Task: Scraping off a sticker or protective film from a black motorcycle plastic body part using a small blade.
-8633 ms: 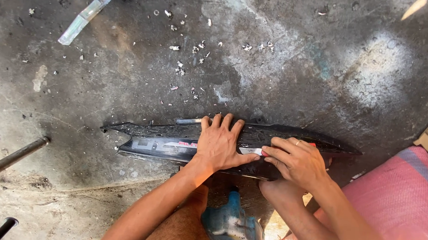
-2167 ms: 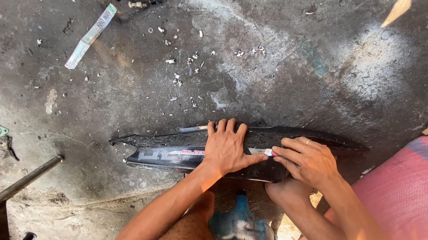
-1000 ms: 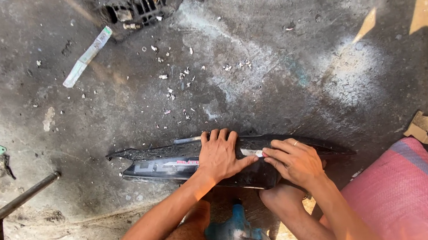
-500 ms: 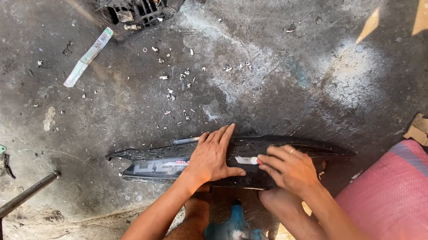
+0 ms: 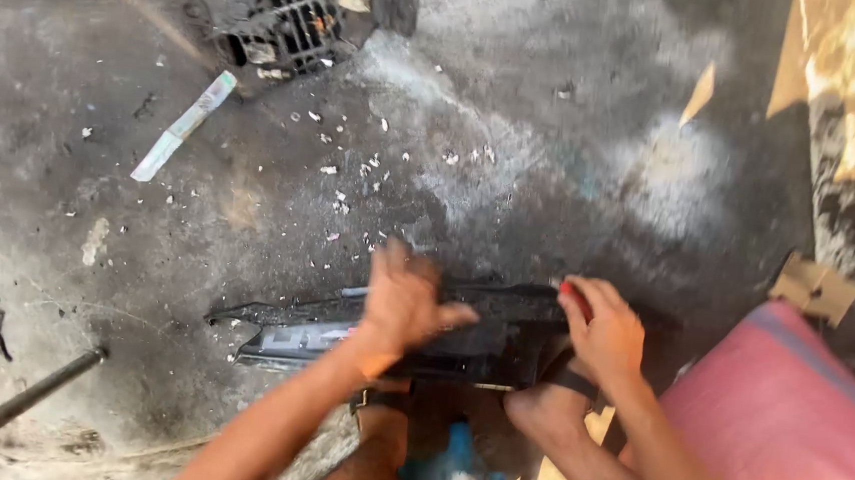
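The long black plastic panel (image 5: 361, 328) lies left-right in the lower frame; the left hand (image 5: 403, 298) presses flat mid-panel, and the right hand (image 5: 605, 328) curls on its right end.

Stained concrete floor (image 5: 554, 159), drain grate (image 5: 282, 19), white debris (image 5: 352, 165), pink sack (image 5: 786, 415), sunlit patches
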